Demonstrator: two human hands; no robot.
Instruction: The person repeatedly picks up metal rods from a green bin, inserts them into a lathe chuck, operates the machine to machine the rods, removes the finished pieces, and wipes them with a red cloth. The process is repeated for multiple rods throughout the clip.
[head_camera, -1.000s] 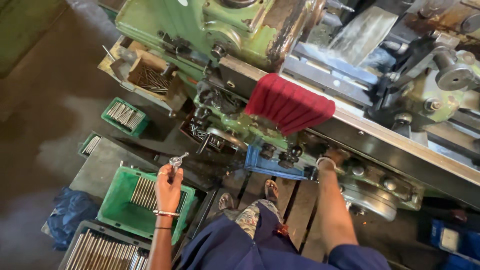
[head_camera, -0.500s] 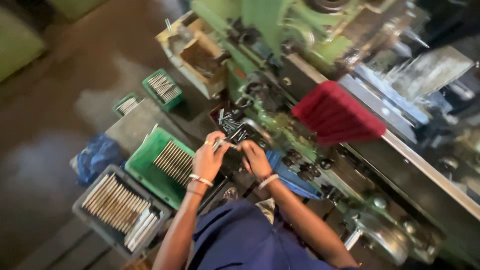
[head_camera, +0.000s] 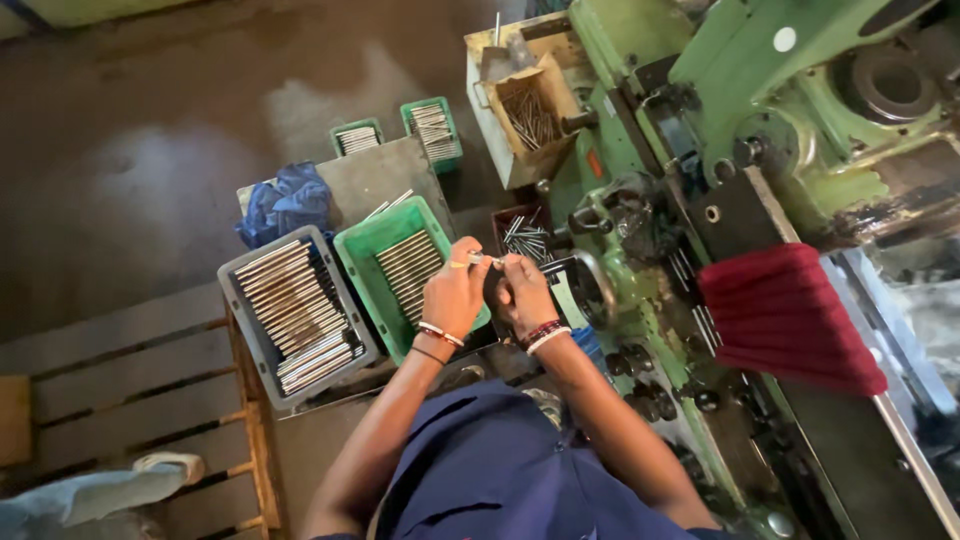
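Left hand: the left hand (head_camera: 455, 293), at the centre of the frame, is closed around one end of a thin metal rod (head_camera: 480, 261).
Right hand: the right hand (head_camera: 522, 290), just beside the left and touching it, pinches the other end of the same rod.
Rod: held level between both hands, above the right edge of the green tray (head_camera: 372, 268).
Green tray: left of centre, holding a row of like rods; a grey tray (head_camera: 232, 300) of longer rods lies just to its left.
Machine: a green machine (head_camera: 720, 120) fills the right of the frame, with a red cloth (head_camera: 790, 315) draped over it at centre right.
Doing it well: I judge a firm two-handed pinch near the ends keeps so slim a rod from slipping or bending.
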